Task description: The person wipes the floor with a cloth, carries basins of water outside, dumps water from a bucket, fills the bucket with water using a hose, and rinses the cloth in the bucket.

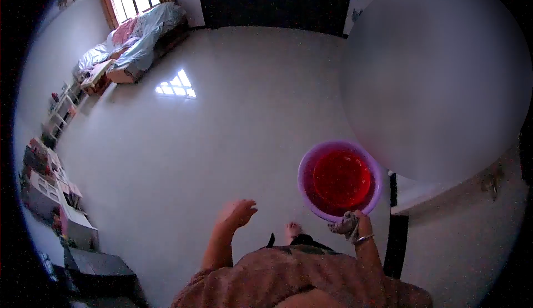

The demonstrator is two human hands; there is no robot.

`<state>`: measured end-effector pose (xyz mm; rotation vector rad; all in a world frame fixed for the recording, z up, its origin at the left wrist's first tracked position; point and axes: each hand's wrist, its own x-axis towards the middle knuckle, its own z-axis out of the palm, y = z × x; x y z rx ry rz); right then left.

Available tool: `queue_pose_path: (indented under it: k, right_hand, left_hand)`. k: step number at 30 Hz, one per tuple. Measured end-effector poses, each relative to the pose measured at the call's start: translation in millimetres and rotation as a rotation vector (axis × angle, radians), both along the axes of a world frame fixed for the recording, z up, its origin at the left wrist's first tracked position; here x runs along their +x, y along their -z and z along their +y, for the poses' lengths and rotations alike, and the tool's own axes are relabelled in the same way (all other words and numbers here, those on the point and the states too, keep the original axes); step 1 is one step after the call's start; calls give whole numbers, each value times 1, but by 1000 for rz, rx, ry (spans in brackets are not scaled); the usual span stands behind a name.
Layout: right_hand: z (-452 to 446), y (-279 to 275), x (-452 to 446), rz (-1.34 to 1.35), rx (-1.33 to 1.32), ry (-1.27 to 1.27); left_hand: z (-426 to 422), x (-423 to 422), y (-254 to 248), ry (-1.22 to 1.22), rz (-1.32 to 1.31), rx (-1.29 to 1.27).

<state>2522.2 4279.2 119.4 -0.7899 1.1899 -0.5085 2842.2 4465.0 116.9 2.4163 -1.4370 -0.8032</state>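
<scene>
A purple basin [307, 192] with something round and red [341, 178] inside is just ahead of my right hand [362, 223]. That hand closes at the basin's near rim, with a crumpled greyish cloth [345, 226] bunched against it. The fingertips are partly hidden by the cloth and rim. A bracelet [363, 239] circles the right wrist. My left hand [237, 213] hangs out in front on the left, apart from the basin, its fingers loosely bent and nothing visible in them.
Pale shiny floor [222, 136] stretches ahead. A sofa [136, 50] draped with covers stands below the window at far left. Shelves and small cabinets [78, 225] line the left wall. A dark doorway [272, 0] is at the back. A large blurred patch hides the upper right.
</scene>
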Motion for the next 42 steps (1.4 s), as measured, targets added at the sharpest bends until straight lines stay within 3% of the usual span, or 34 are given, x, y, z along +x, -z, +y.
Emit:
queue_pose_path:
  k: [2,3,5,6,10,12,15,17,18,19,21,23,26,27,29,31,35,38,40,41,42]
  right_hand:
    - [-54,55,16,-80,-88,73]
    - [-68,30,40,-41,-139,19]
    - [-114,38,74,-32,-93,40]
    - [-184,34,78,-25,-53,84]
    - [-283,0,176,-230,-60,49]
    - [-298,-41,230,-194,61,175]
    - [-385,50,256,-88,-140,88]
    - [-427,59,287,-99,-202,62]
    - [-442,51,303,-103,-223,49]
    - [-452,28,324,-107,-243,36]
    - [-478,-26,372,-224,102,185]
    - [-508,-50,408,-291,87,191]
    - [-587,-6,441,-356,53,159]
    - [-616,7,451,-358,30,129]
    - [-657,-22,497,-273,-26,124]
    - [-678,-56,530,-140,-73,84]
    - [-756,-14,577,-205,-16,95]
    - [-802,-21,632,-211,51,159]
    - [-828,-22,665,-539,142,-46]
    - [-838,-15,677,-533,145,-39]
    - [-850,-4,692,-387,142,130]
  left_hand:
    - [-4,30,23,-86,-43,61]
    - [-11,42,18,-150,-51,104]
    - [-23,70,10,-207,-14,120]
    - [-79,75,2,-242,19,131]
    - [-132,162,39,-379,-4,164]
    - [-158,213,51,-330,51,362]
    - [-209,303,125,-215,-105,214]
    - [-310,314,-4,-437,37,123]
    - [-353,325,-31,-343,-3,101]
    - [-391,337,-47,-249,-43,84]
    - [-468,366,-54,-150,9,-14]
    - [-537,390,-73,44,12,-122]
    - [-617,433,-66,79,-6,-142]
    - [-629,452,-39,75,-10,-145]
    - [-648,508,24,159,-154,-210]
    - [-657,521,-28,-104,-41,4]
    - [-664,583,-6,-237,11,134]
    - [-672,619,-4,-281,17,191]
    - [-691,659,7,-259,4,209]
    - [-698,675,17,-346,34,256]
    - [-713,694,19,-432,58,295]
